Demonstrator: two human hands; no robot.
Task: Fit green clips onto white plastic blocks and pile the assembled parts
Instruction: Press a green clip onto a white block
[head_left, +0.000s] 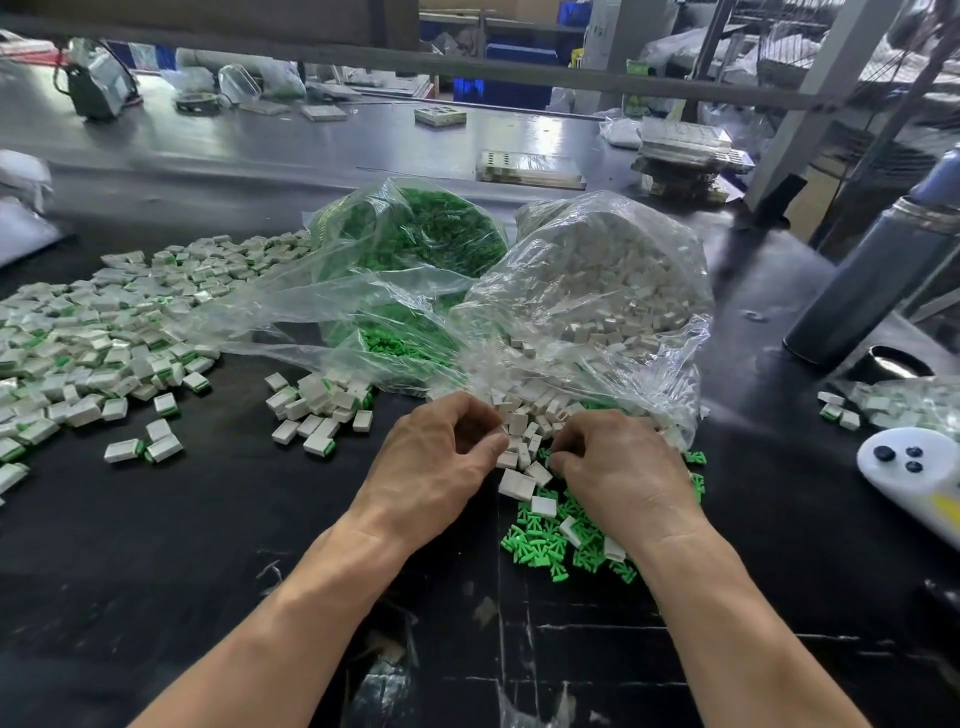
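White plastic blocks lie loose between both curled hands — left hand and right hand apparently pinching parts, contents unclear — green clips just beneath; pairing comes next, I judge.

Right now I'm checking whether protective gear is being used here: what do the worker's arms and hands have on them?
Nothing. The left hand and right hand are bare, with no gloves, and no rings show. Both forearms are uncovered up to the frame's bottom edge: no sleeves, watch or wristbands in view.
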